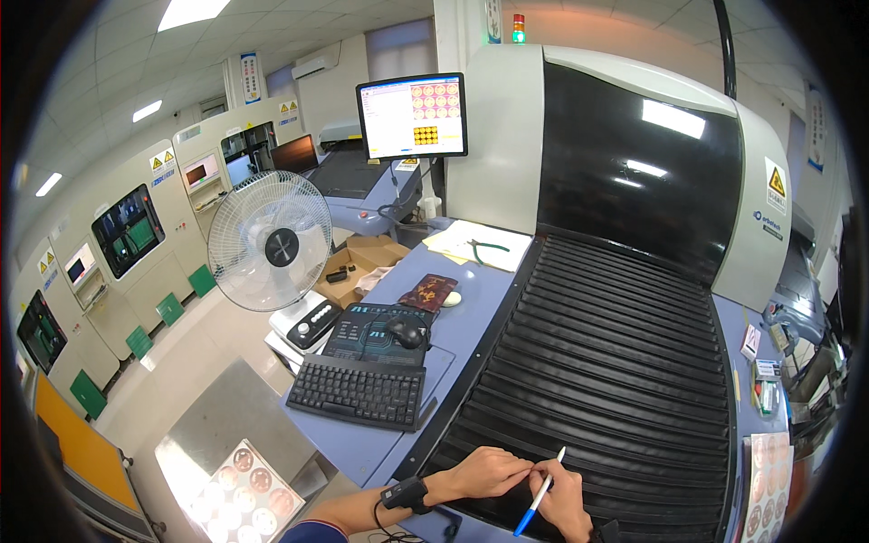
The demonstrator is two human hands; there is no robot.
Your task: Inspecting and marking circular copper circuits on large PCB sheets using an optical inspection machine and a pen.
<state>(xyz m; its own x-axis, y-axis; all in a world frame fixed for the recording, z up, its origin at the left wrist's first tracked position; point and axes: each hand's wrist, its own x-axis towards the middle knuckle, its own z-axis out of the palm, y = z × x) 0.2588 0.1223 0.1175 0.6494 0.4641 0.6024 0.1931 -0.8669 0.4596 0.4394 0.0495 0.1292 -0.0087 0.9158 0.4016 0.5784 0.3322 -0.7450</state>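
Note:
My right hand is closed with a white pen in it. The pen slants across the fingers, its blue end toward me and its pale tip pointing away. Just to the left, my left hand is closed, its fingertips meeting those of the right. Whatever may be pinched there is hidden. A dark band with a small box is on the left wrist, trailing a cable. Both hands are above the near end of a black ribbed machine bed.
A keyboard, a mouse and a fan stand left of the bed. Green-handled pliers lie on paper farther back. Sheets with round copper-coloured patterns lie lower left and right. A monitor stands behind.

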